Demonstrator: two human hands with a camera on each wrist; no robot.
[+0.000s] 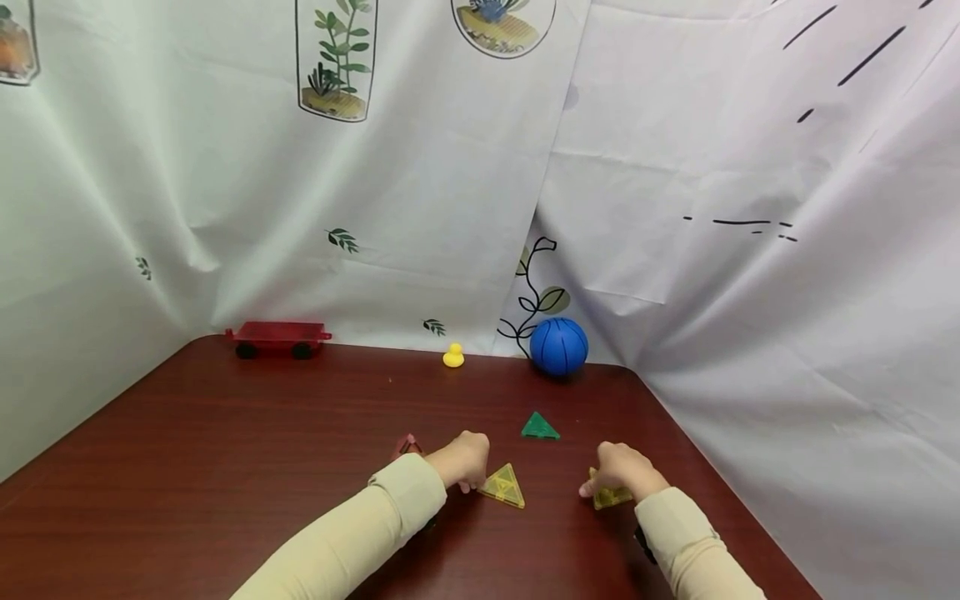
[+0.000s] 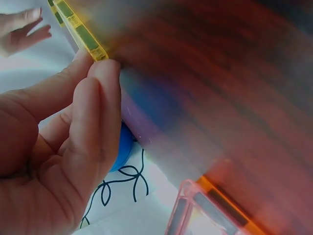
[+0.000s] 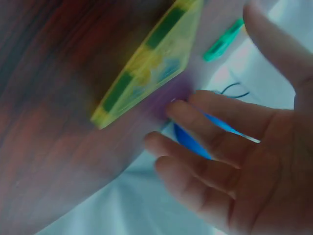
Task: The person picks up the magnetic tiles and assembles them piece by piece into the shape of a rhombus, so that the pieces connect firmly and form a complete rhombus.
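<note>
Between thumb and fingertips, my left hand (image 1: 465, 460) pinches one corner of a yellow translucent triangular magnetic tile (image 1: 506, 487). The left wrist view shows this yellow tile (image 2: 80, 32) edge-on above the fingertips. To the right, my right hand (image 1: 622, 468) hovers by a second yellow triangular tile (image 1: 611, 498), partly hidden by it in the head view. In the right wrist view that tile (image 3: 151, 68) lies on the table, apart from the loosely spread fingers (image 3: 210, 127). A green triangular tile (image 1: 539, 427) lies farther back, between the hands.
A reddish tile (image 1: 407, 444) sits beside the left forearm, partly covered. Along the back of the dark wooden table (image 1: 225, 433) stand a red wheeled toy wagon base (image 1: 279, 335), a yellow rubber duck (image 1: 453, 356) and a blue ball (image 1: 558, 346). White printed cloth (image 1: 450, 192) hangs behind.
</note>
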